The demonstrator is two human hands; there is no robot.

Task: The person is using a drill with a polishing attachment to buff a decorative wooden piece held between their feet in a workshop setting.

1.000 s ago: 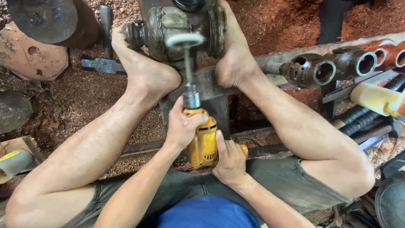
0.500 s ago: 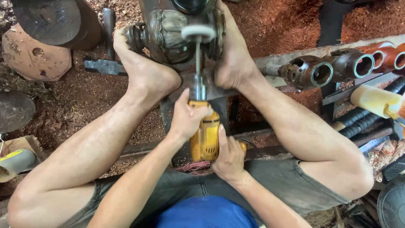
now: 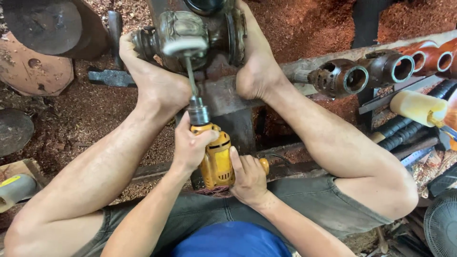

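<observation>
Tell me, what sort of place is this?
Most likely a small metal or casting workshop with an earthen floor. A yellow power tool with a polishing wheel works a cast metal piece braced between bare feet, and similar hollow metal castings lie alongside.

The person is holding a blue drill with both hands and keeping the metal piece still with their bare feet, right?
Not quite. The head view shows the drill is yellow, not blue. The rest is right: the left hand and the right hand both grip it, and the bare feet press on either side of the metal piece.
</observation>
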